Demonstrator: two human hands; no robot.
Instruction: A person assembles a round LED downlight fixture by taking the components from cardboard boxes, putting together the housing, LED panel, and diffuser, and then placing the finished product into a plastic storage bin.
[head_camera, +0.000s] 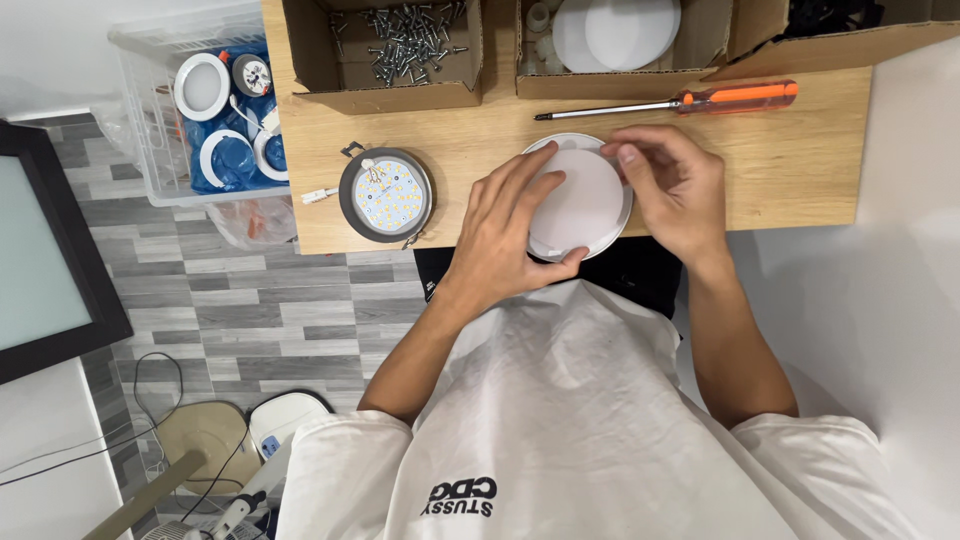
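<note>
While both hands worked at the bench (800, 170) front edge, the round white lamp cover (580, 200) lay between them. L hand (510, 235) had its grip clamped on the cover's left rim, thumb underneath. R hand (672, 190) pinched the right rim, prob. at the metal ring. An LED lamp base (386, 195) sat just left; an orange-handled screwdriver (680, 101) lay behind.

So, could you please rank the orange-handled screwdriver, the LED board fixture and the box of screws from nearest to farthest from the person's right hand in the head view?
From the right hand:
1. Orange-handled screwdriver, just beyond it on the table.
2. Box of screws, at the table's far left.
3. LED board fixture, past the left hand; close to the box's distance, so these two are nearly tied.
</note>
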